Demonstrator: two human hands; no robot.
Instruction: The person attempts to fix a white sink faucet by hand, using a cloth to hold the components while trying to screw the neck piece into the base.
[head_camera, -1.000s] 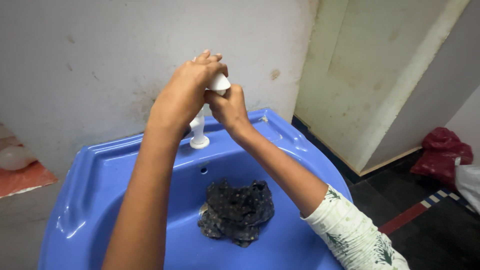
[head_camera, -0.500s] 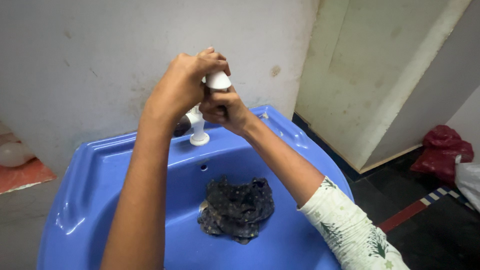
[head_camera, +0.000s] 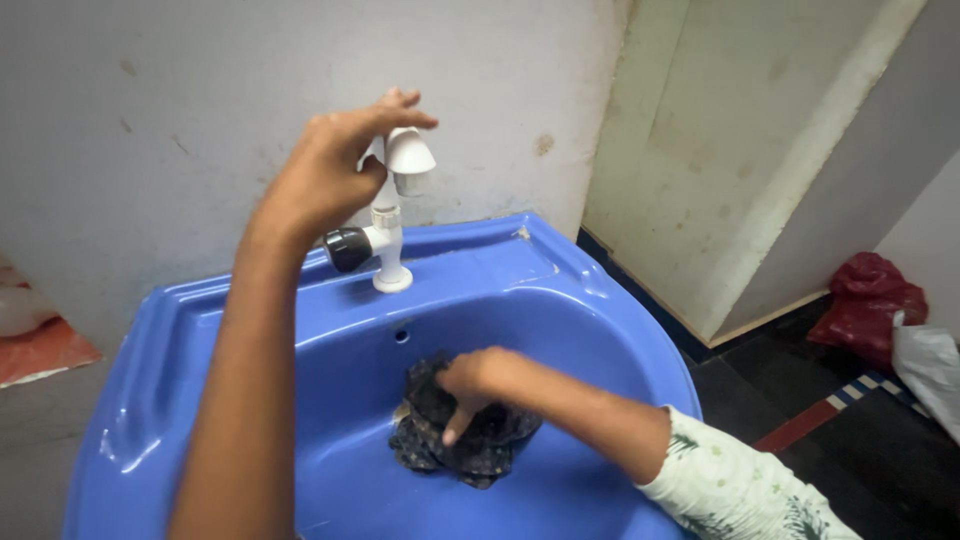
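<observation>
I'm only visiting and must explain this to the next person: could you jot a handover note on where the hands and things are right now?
Left hand: raised at the white tap, fingers over its top handle, thumb beside it; the exact grip is hard to tell.
Right hand: down in the blue sink, fingers on the dark cloth.
Cloth: bunched in the bottom of the basin, near the drain.
Done: cloth is in the sink, one hand on it.
Left: no water is seen running from the tap; the cloth is not lifted or wrung.
</observation>
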